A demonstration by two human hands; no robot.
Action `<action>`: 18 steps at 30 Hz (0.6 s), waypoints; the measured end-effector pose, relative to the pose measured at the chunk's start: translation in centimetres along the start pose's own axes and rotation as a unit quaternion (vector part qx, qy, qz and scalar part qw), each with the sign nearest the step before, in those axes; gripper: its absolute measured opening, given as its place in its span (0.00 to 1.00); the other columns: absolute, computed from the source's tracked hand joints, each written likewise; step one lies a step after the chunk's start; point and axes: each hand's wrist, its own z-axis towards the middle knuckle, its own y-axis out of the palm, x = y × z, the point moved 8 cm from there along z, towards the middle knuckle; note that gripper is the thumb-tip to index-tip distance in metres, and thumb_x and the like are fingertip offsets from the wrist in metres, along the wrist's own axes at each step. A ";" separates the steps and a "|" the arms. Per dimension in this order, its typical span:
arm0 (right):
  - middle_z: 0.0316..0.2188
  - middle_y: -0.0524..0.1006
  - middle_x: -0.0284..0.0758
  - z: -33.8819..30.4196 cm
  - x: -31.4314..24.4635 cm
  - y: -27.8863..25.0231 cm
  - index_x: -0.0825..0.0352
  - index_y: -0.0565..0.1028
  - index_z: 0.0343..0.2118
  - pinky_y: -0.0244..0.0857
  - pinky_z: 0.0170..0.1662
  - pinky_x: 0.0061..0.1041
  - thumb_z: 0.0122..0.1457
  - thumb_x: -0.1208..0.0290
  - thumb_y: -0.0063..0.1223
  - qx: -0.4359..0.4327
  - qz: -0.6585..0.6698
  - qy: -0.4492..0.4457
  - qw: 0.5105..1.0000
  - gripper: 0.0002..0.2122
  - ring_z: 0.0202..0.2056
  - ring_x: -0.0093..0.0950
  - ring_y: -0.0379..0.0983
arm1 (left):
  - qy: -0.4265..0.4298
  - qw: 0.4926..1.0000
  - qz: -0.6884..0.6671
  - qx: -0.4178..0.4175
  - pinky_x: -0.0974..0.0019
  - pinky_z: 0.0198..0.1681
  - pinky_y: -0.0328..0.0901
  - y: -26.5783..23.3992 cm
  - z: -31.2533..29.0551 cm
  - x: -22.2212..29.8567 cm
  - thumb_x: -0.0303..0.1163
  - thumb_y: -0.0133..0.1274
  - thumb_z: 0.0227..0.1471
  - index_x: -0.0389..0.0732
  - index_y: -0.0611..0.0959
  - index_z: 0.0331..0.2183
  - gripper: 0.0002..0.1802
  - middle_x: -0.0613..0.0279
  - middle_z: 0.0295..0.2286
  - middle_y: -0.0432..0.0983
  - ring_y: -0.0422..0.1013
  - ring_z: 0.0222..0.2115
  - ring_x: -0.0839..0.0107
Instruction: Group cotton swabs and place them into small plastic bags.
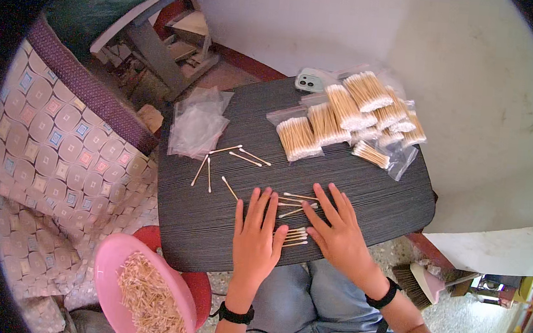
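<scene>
My left hand (255, 231) lies palm down near the front of the dark table, its fingers stretched out. To its right, my right hand (343, 232) is also flat with fingers spread. A small row of cotton swabs (295, 237) lies between my two thumbs. Just beyond it, several more swabs (290, 204) rest at odd angles, some touching my right fingertips. One loose swab (230, 187) sits by my left fingertips, and others (250, 158) are scattered farther off. What lies under my palms is hidden.
Clear bags packed with cotton swabs (349, 104) are heaped at the table's far right, beside a phone (311, 80). Flat plastic bags (199, 123) lie at the far left. A pink basin (106, 260) of loose swabs stands at the lower left. A wall (468, 151) borders the right.
</scene>
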 end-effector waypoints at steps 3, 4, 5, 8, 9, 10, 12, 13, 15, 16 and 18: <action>0.63 0.55 0.43 -0.5 -1.3 0.2 0.64 0.70 0.53 0.49 0.62 0.49 0.52 0.63 0.57 -0.016 -0.040 0.009 0.999 0.24 0.62 0.50 0.49 | -0.004 1.000 0.005 0.000 0.44 0.63 0.42 0.0 -0.2 -0.2 0.37 0.44 0.57 0.37 0.67 0.56 0.27 0.50 0.56 0.60 0.52 0.61 0.53; 0.63 0.54 0.44 -0.6 -1.5 0.2 0.65 0.69 0.54 0.48 0.62 0.50 0.53 0.60 0.56 -0.023 -0.054 0.022 0.998 0.26 0.62 0.50 0.48 | 0.000 1.000 0.013 -0.002 0.44 0.63 0.42 0.0 -0.3 -0.1 0.39 0.43 0.58 0.38 0.68 0.56 0.26 0.50 0.56 0.60 0.52 0.61 0.53; 0.63 0.53 0.45 -0.8 -1.7 0.1 0.66 0.68 0.54 0.47 0.62 0.51 0.53 0.57 0.55 -0.030 -0.070 0.035 0.997 0.28 0.63 0.51 0.48 | 0.005 1.000 0.020 -0.002 0.44 0.63 0.42 0.0 -0.3 0.0 0.40 0.41 0.58 0.40 0.69 0.56 0.26 0.50 0.56 0.60 0.52 0.60 0.53; 0.63 0.53 0.46 -1.2 -2.1 -0.1 0.69 0.66 0.55 0.46 0.62 0.51 0.54 0.53 0.53 -0.046 -0.085 0.058 0.994 0.30 0.63 0.50 0.47 | 0.012 0.999 0.038 -0.012 0.44 0.63 0.42 0.1 -0.2 0.4 0.43 0.39 0.60 0.43 0.69 0.56 0.26 0.50 0.57 0.59 0.52 0.61 0.53; 0.63 0.53 0.46 -1.2 -2.3 0.0 0.69 0.66 0.55 0.46 0.62 0.51 0.54 0.53 0.53 -0.047 -0.084 0.058 0.994 0.30 0.63 0.50 0.47 | 0.012 0.999 0.039 -0.013 0.44 0.63 0.42 0.1 -0.3 0.3 0.43 0.39 0.60 0.43 0.69 0.56 0.26 0.50 0.57 0.59 0.52 0.61 0.53; 0.63 0.53 0.46 -1.3 -2.4 0.1 0.70 0.66 0.55 0.45 0.62 0.51 0.54 0.52 0.53 -0.049 -0.083 0.063 0.993 0.30 0.63 0.50 0.47 | 0.007 0.999 0.047 -0.017 0.44 0.63 0.42 0.3 -0.3 0.2 0.43 0.38 0.60 0.43 0.69 0.56 0.26 0.49 0.57 0.58 0.51 0.61 0.53; 0.63 0.53 0.46 -1.4 -2.4 -0.1 0.71 0.66 0.55 0.45 0.62 0.50 0.54 0.52 0.52 -0.049 -0.085 0.070 0.993 0.31 0.63 0.50 0.47 | 0.006 0.998 0.052 -0.020 0.44 0.63 0.41 0.5 -0.2 0.2 0.44 0.38 0.60 0.44 0.69 0.57 0.27 0.49 0.58 0.57 0.51 0.61 0.53; 0.63 0.53 0.46 -1.5 -2.3 -0.2 0.71 0.66 0.55 0.44 0.63 0.50 0.54 0.51 0.52 -0.051 -0.090 0.078 0.992 0.31 0.63 0.50 0.47 | 0.005 0.998 0.052 -0.017 0.45 0.63 0.41 0.5 -0.2 0.3 0.45 0.38 0.60 0.44 0.69 0.57 0.27 0.49 0.59 0.56 0.50 0.61 0.53; 0.63 0.54 0.46 -1.7 -2.5 -0.2 0.71 0.66 0.55 0.44 0.63 0.50 0.54 0.51 0.51 -0.055 -0.091 0.084 0.991 0.31 0.63 0.50 0.47 | 0.001 0.998 0.055 -0.017 0.45 0.64 0.41 0.5 -0.3 0.1 0.45 0.37 0.60 0.44 0.69 0.57 0.27 0.49 0.60 0.55 0.50 0.62 0.54; 0.62 0.55 0.46 -1.8 -2.5 -0.1 0.71 0.66 0.55 0.43 0.63 0.50 0.55 0.51 0.51 -0.059 -0.089 0.089 0.990 0.31 0.63 0.49 0.47 | -0.001 0.998 0.060 -0.017 0.45 0.64 0.41 0.5 -0.3 0.0 0.45 0.38 0.60 0.44 0.69 0.57 0.27 0.49 0.60 0.55 0.50 0.62 0.54; 0.62 0.56 0.45 -2.1 -2.6 -0.4 0.71 0.66 0.55 0.43 0.63 0.50 0.55 0.51 0.51 -0.062 -0.091 0.094 0.989 0.31 0.63 0.48 0.48 | -0.001 0.998 0.063 -0.015 0.46 0.64 0.41 0.4 -0.2 0.1 0.44 0.39 0.60 0.43 0.68 0.57 0.27 0.49 0.60 0.54 0.50 0.62 0.55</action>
